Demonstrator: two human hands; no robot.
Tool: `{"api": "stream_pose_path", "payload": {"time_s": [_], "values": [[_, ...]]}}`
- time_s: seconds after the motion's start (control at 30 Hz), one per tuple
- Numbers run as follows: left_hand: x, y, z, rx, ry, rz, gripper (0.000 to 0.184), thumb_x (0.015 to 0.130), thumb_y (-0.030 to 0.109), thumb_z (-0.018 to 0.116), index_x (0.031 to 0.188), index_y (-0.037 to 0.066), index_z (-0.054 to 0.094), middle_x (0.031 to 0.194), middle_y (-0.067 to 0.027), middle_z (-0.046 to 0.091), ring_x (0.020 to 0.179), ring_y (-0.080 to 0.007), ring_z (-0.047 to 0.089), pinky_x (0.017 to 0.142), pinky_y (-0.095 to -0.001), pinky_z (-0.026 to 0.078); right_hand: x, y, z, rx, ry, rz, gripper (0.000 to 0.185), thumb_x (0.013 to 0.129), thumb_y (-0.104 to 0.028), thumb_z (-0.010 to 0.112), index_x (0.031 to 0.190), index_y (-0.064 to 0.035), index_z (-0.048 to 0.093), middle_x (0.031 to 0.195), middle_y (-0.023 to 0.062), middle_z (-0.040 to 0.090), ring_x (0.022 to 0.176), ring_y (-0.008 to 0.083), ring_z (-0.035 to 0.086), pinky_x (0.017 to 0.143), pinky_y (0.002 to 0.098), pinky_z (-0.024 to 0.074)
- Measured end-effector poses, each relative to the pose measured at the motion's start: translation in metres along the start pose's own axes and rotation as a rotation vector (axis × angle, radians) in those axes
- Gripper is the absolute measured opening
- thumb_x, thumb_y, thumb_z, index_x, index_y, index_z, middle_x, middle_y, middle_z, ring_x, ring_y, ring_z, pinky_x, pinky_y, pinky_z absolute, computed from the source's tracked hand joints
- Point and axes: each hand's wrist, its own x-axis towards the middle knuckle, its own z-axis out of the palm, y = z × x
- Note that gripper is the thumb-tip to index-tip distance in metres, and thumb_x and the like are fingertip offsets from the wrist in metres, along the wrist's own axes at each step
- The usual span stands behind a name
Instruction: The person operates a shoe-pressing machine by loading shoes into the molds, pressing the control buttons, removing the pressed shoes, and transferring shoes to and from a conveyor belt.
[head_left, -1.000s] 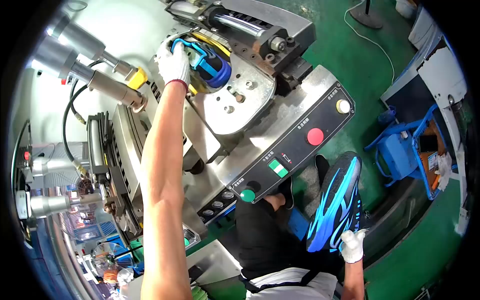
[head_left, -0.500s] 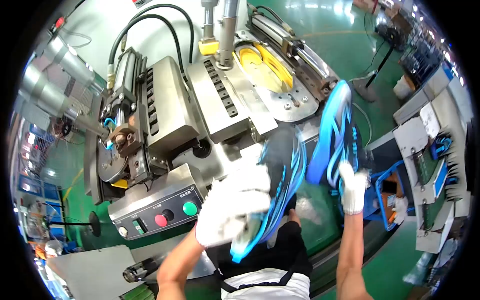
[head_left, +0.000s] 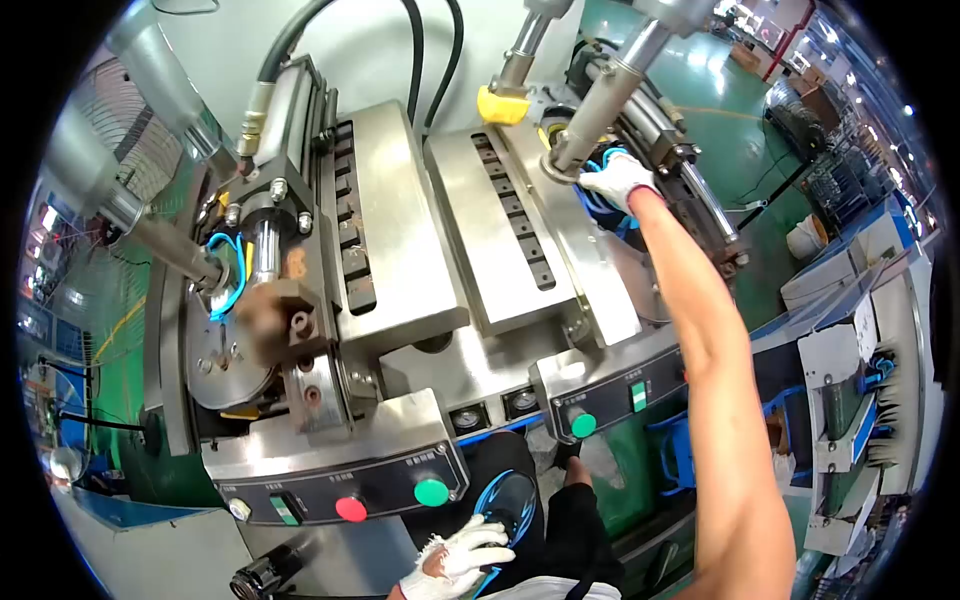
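Note:
Down at the front edge, my left hand (head_left: pixel 462 560) in a white knitted glove grips a dark shoe with blue trim (head_left: pixel 510 498), close to my lap. My right hand (head_left: pixel 620 183), also gloved, reaches far forward to the machine's right station. Its fingers are around another blue-and-dark shoe (head_left: pixel 603 212), which lies in that station. The metal post (head_left: pixel 605 110) with its round foot partly hides this shoe and the mould below it. Beside the post hangs a yellow pad (head_left: pixel 502 106) on a second rod.
A control panel (head_left: pixel 320 500) with red and green buttons runs along the machine's front left; a second panel (head_left: pixel 615 398) sits to the right. On the left station a cylinder rod (head_left: pixel 266 255) points toward me. A rack (head_left: pixel 850 440) with brushes stands at far right.
My right hand has carried its shoe forward from beside the machine into the right station. My left hand has lowered its shoe toward my lap. The view has shifted closer to the machine.

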Motion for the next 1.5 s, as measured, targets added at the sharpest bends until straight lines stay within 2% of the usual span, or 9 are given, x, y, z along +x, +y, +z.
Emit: {"api": "stream_pose_path", "payload": {"time_s": [0.3, 0.4, 0.43, 0.63, 0.87, 1.17, 1.23, 1.37, 1.5], "values": [[0.003, 0.001, -0.017, 0.01, -0.045, 0.032, 0.048, 0.076, -0.001, 0.061, 0.122, 0.008, 0.073, 0.13, -0.0149, 0.065, 0.135, -0.0347, 0.056, 0.124, -0.0507, 0.034, -0.045, -0.019, -0.057, -0.032, -0.305, 0.017, 0.091, 0.082, -0.065, 0.067, 0.137, 0.0074, 0.061, 0.141, 0.0295, 0.062, 0.131, 0.0394, 0.06, 0.111, 0.0412, 0.0476], [-0.007, 0.0, -0.009, 0.174, -0.003, 0.102, 0.044, 0.085, 0.004, 0.072, 0.13, 0.006, 0.069, 0.132, -0.0172, 0.066, 0.134, -0.0354, 0.057, 0.116, -0.0434, 0.046, -0.139, -0.037, -0.044, 0.217, 0.267, -0.148, 0.08, 0.089, -0.045, 0.07, 0.147, 0.0073, 0.05, 0.151, 0.0294, 0.053, 0.14, 0.0393, 0.053, 0.117, 0.0445, 0.042], [-0.01, -0.011, 0.002, -0.032, 0.01, 0.026, 0.051, 0.075, -0.003, 0.058, 0.124, 0.007, 0.071, 0.13, -0.016, 0.064, 0.135, -0.0371, 0.055, 0.124, -0.0553, 0.031, -0.187, -0.043, -0.046, 0.413, 0.39, -0.271, 0.08, 0.09, -0.038, 0.071, 0.151, 0.0075, 0.045, 0.154, 0.0296, 0.05, 0.142, 0.0394, 0.051, 0.118, 0.0465, 0.0402], [-0.01, 0.001, 0.028, 0.091, 0.06, 0.083, 0.046, 0.079, -0.003, 0.063, 0.124, 0.005, 0.069, 0.125, -0.0169, 0.066, 0.13, -0.0366, 0.058, 0.12, -0.0527, 0.037, -0.369, -0.071, 0.011, 0.354, 0.23, -0.445, 0.08, 0.087, -0.046, 0.075, 0.147, -0.0001, 0.048, 0.148, 0.0289, 0.051, 0.144, 0.047, 0.041, 0.122, 0.0549, 0.031], [-0.004, 0.016, 0.059, 0.241, 0.163, 0.115, 0.033, 0.088, 0.0, 0.064, 0.121, 0.003, 0.069, 0.126, -0.0176, 0.067, 0.125, -0.0364, 0.061, 0.116, -0.0477, 0.042, -0.41, -0.037, 0.059, 0.406, 0.144, -0.18, 0.087, 0.099, -0.055, 0.055, 0.16, 0.003, 0.031, 0.168, 0.0288, 0.026, 0.156, 0.0474, 0.022, 0.129, 0.0529, 0.015], [0.081, 0.095, 0.147, 0.312, 0.226, 0.353, 0.037, 0.083, -0.009, 0.067, 0.119, 0.003, 0.068, 0.123, -0.0163, 0.066, 0.12, -0.0338, 0.062, 0.114, -0.0468, 0.044, -0.705, 0.027, -0.03, 0.806, 0.011, 0.127, 0.12, 0.08, -0.048, 0.083, 0.164, 0.004, 0.015, 0.168, 0.029, 0.024, 0.158, 0.0405, 0.024, 0.129, 0.0444, 0.0218], [0.114, 0.13, 0.184, 0.259, 0.154, 0.517, 0.043, 0.078, -0.01, 0.068, 0.119, 0.004, 0.068, 0.124, -0.0161, 0.066, 0.121, -0.034, 0.062, 0.117, -0.05, 0.041, -0.727, 0.031, -0.023, 0.742, 0.228, 0.157, 0.125, 0.075, -0.054, 0.085, 0.164, 0.003, 0.019, 0.165, 0.0295, 0.03, 0.153, 0.045, 0.032, 0.127, 0.0492, 0.0238], [0.153, 0.214, 0.268, 0.256, -0.107, 0.833, 0.051, 0.074, -0.011, 0.074, 0.122, 0.005, 0.067, 0.132, -0.016, 0.063, 0.128, -0.0376, 0.058, 0.114, -0.0501, 0.044, -0.717, 0.067, -0.033, 0.577, 0.884, 0.342, 0.092, 0.085, -0.022, 0.081, 0.159, 0.004, 0.031, 0.156, 0.0283, 0.041, 0.146, 0.042, 0.043, 0.12, 0.0469, 0.0372], [0.168, 0.273, 0.33, 0.018, -0.211, 1.095, 0.06, 0.07, 0.001, 0.083, 0.128, 0.01, 0.067, 0.135, -0.0246, 0.059, 0.128, -0.0489, 0.056, 0.112, -0.0609, 0.043, -0.719, 0.156, -0.071, 1.204, 1.142, 0.578, 0.071, 0.088, -0.02, 0.081, 0.147, 0.0034, 0.048, 0.146, 0.0215, 0.053, 0.13, 0.0327, 0.058, 0.106, 0.0424, 0.0492]]}}
